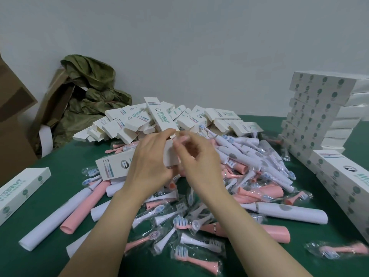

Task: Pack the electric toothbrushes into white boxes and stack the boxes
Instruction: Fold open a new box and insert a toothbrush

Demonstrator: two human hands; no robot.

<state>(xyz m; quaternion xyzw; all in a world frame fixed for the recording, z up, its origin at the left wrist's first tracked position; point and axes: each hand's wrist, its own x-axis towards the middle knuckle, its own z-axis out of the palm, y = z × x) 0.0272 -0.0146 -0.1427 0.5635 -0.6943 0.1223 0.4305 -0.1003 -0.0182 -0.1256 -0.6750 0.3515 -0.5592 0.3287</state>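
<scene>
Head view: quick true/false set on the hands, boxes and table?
1. The left hand grips a white box. True.
2. The right hand is well away from that box. False: its fingers are at the box's end.
3. A stack of boxes stands on the right. True.
4. The table is red. False: it is green.

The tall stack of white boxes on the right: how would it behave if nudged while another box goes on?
The stack would probably shift or topple: its layers sit staggered, not flush. Its boxes look like thin card, so likely light and easy to slide. The lower pile in front may brace that side slightly.
</scene>
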